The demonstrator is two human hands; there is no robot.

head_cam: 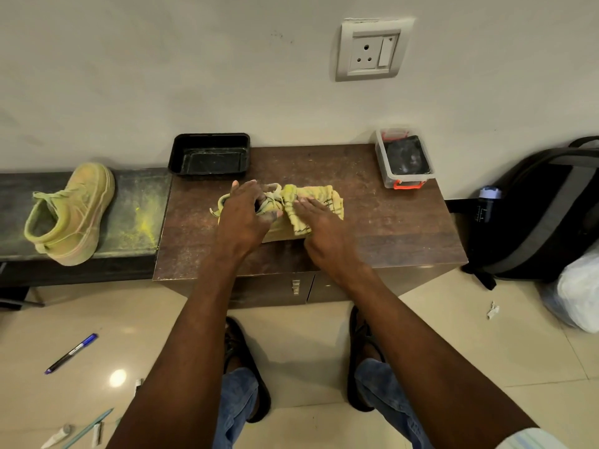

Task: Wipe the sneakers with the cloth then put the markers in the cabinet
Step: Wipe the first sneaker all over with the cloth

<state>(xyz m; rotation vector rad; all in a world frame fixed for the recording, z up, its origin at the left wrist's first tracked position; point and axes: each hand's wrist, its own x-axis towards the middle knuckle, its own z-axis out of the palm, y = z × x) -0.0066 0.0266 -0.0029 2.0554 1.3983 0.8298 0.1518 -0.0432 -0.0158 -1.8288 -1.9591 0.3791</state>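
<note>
The left hand [246, 212] curls its grip around the heel end of a sneaker [259, 205] lying mid-frame on the brown desk [372, 228]. The right hand [321, 225] lies flat, fingers spread, pressing a yellow striped cloth [311, 202] onto that same sneaker, so most of the shoe is hidden. A second sneaker [71, 215], yellow-green and dusty, stands alone on the dark desk [136, 202] at the left of the frame: two sneakers in all. Behind the hands, one black tray [210, 153] sits against the wall, and one clear box [403, 157] with orange clasps is at the desk's upper right corner. On the floor at lower left lies one blue-capped marker [71, 353]; its print is too small to read. A pale pencil-like stick [87, 429] lies below it. One wall socket [372, 48] is at upper centre. One dark backpack [544, 209] leans at right.
</note>
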